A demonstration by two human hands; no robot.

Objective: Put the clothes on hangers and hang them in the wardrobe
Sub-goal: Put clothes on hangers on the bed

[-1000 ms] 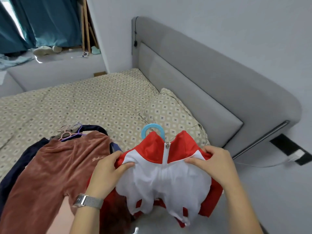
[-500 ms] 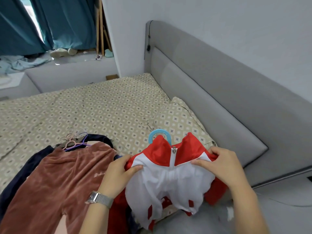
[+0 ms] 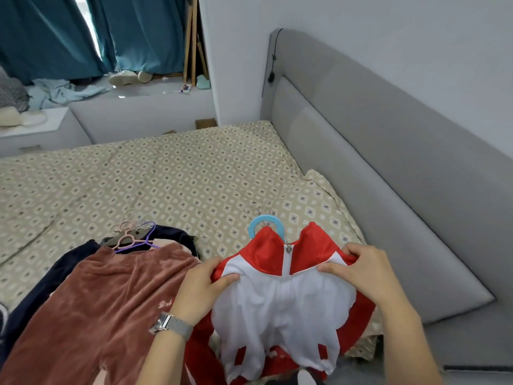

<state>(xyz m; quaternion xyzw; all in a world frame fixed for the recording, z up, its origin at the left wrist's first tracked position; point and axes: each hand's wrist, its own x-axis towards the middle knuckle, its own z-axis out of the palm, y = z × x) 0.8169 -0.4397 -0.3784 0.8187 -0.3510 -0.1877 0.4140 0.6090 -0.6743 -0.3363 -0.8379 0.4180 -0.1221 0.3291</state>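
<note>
— Surface?
— Bed (image 3: 177, 176), beige diamond-print cover; matching pillow (image 3: 319, 207) against grey padded headboard (image 3: 388, 168). Teal curtains (image 3: 55, 37) beyond.

— Your hands?
— My left hand (image 3: 200, 290) and right hand (image 3: 363, 270), apart, each pinch a shoulder of the red-and-white jacket (image 3: 283, 295), on its blue hanger (image 3: 265, 222), above the bed's near edge. Brown trousers (image 3: 97, 301) lie left.
</note>
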